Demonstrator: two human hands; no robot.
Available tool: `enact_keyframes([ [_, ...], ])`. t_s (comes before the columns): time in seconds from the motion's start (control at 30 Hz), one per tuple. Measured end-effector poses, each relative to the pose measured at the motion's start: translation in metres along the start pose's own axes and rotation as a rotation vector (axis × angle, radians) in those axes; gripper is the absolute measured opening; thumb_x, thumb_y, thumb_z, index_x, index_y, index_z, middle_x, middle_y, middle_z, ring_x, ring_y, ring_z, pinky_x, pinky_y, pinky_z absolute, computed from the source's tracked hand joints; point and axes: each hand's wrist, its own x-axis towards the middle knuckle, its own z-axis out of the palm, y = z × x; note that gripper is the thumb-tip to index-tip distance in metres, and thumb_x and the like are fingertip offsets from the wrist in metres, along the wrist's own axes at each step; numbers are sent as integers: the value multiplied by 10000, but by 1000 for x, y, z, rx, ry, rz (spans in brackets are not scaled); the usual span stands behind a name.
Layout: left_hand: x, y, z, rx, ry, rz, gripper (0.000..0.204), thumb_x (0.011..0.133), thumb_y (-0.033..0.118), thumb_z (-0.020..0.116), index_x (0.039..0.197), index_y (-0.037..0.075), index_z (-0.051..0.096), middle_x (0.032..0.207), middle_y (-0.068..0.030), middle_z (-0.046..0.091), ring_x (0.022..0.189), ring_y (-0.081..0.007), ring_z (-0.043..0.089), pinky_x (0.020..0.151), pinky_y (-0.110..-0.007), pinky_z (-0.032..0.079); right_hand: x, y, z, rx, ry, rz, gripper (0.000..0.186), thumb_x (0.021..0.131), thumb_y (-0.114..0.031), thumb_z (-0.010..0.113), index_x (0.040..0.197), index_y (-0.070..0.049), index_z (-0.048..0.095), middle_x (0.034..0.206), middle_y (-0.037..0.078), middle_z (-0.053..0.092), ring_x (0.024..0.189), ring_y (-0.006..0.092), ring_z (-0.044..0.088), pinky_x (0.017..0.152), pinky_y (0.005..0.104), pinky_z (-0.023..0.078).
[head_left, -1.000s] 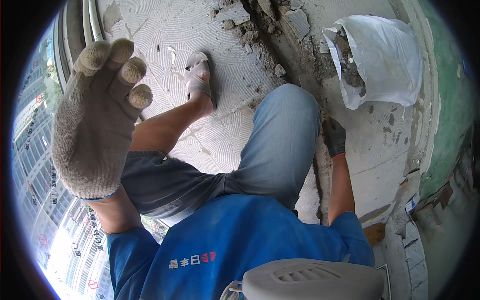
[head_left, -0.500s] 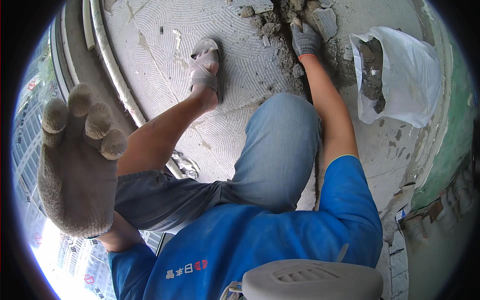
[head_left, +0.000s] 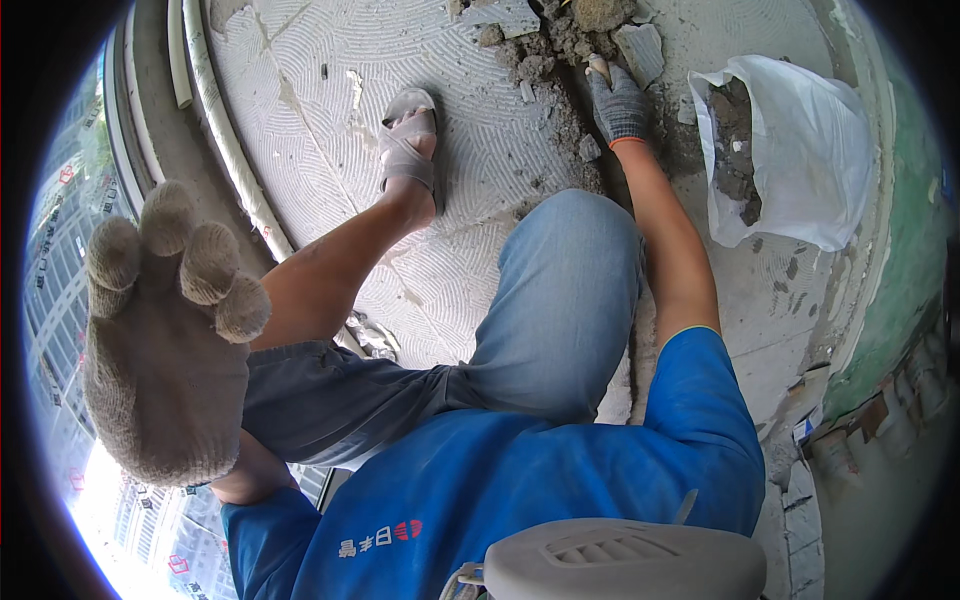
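Mortar rubble [head_left: 535,68] lay near twelve o'clock, and we judged it gritty and crumbly, best cupped from beneath; our right hand's [head_left: 619,105] grip at one we could not tell, our left hand's [head_left: 170,345], at nine, was wide.

Single head-worn fisheye view, looking steeply down over the blue shirt [head_left: 560,470] to the floor [head_left: 320,140]. Left hand [head_left: 165,350] close to lens; right hand [head_left: 618,104] farther off, at floor level. Coverage: glass [head_left: 62,320] left of left hand to green surface [head_left: 908,215] right of right hand.
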Motion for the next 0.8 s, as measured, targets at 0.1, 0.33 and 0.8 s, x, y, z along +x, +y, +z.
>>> enact_keyframes([
  [0.1,0,-5,7,-29,-27,17,301,848,146,605,1115,46,510,1078,-87,422,943,-198,458,754,-316,427,-15,9,-10,37,-17,4,417,842,-450,540,978,-61,607,914,221,607,843,365,586,745,443,465],
  [0.33,3,-12,20,-13,-173,0,313,867,152,576,1153,44,513,1151,-100,446,1034,-208,468,802,-319,440,-70,5,-59,157,-99,42,342,854,-356,574,973,-39,621,895,200,614,823,346,589,726,386,463],
  [0.8,14,-16,41,60,-343,39,377,897,219,539,1204,17,453,1226,-147,459,1105,-237,473,882,-328,439,-141,104,-235,1127,-76,671,247,849,-357,610,900,-116,618,611,-43,510,422,46,426,373,205,313],
])
